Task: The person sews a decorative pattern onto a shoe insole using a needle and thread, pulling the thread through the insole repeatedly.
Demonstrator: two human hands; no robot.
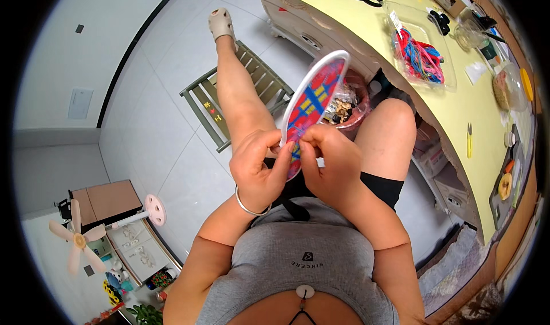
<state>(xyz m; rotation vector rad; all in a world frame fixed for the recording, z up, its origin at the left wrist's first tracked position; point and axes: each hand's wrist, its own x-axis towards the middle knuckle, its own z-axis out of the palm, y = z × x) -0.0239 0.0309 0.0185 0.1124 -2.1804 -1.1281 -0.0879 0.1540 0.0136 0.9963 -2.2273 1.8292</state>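
1. The smooth yellow tabletop spreads at your right
2. Above your lap, the oblong, white-rimmed, plaid sole tilts up, probably for viewing
3. Your left hand pinches its edge, seemingly steadying it; your right hand pinches at its face
4. Slim yellow snips lie on the tabletop, likely within reach

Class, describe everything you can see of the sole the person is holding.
The sole is long, with a rounded far end and a thick white rim. Its visible face is mostly red, crossed by blue bands with yellow patches; it looks like fabric or yarn. It is held up, tilted, the far end pointing away from the wearer. The left hand grips its near part; the right hand pinches at its face. The hands hide some of it.
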